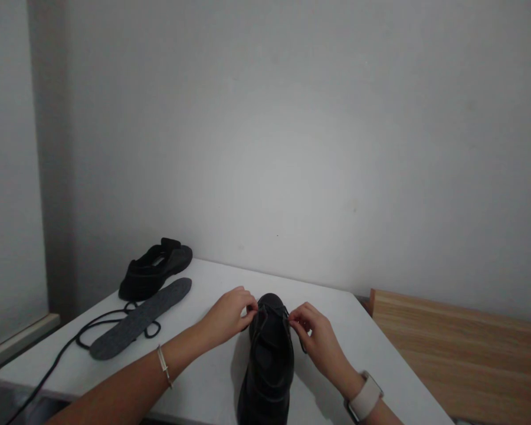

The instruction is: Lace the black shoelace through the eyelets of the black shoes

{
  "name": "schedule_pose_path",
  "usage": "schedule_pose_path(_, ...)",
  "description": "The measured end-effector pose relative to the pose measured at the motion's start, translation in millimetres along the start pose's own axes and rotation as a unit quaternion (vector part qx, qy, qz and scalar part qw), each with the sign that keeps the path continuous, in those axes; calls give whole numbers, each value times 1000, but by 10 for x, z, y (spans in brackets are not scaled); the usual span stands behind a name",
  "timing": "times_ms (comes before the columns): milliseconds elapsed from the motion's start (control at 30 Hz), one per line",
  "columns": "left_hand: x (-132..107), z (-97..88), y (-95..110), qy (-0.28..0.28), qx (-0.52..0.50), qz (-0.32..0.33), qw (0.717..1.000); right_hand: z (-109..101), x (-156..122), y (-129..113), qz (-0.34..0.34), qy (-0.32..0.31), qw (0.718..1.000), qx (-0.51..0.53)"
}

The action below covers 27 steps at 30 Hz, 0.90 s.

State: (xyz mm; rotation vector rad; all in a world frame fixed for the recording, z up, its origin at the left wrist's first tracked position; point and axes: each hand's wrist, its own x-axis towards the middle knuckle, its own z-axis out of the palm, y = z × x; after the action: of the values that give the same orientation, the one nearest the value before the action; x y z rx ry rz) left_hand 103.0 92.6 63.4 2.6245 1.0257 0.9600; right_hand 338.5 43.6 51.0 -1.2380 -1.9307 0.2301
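A black shoe [268, 360] stands on the white table [212, 378] right in front of me, its toe pointing away. My left hand [228, 316] pinches the left side of the shoe's upper near the lace holes. My right hand [316, 336] pinches the right side, where a thin dark lace seems to sit between the fingers. Both hands are closed in a pinch. I wear a thin bracelet on the left wrist and a pale watch on the right.
At the table's far left lies a second black shoe [154, 268]. A grey insole [141, 319] and a loose black lace [92, 327] rest beside it. A wooden surface [460, 348] adjoins the table on the right. A plain wall stands behind.
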Motion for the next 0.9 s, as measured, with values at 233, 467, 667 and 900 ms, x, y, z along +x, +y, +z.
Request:
schedule_pose_path(233, -19, 30, -35, 9, 13, 6, 1000, 15, -2, -5, 11, 3, 1000, -1)
schedule_pose_path(467, -10, 10, 95, 22, 180, 69, 981, 26, -28, -121, -6, -9, 997, -71)
schedule_pose_path(667, 59, 9, 89, -22, 136, 40, 990, 33, -30, -196, 0, -35, 990, -136)
schedule_pose_path(900, 91, 49, -18, -24, -152, -144, 978, 9, -41, -311, 33, -40, 991, -126)
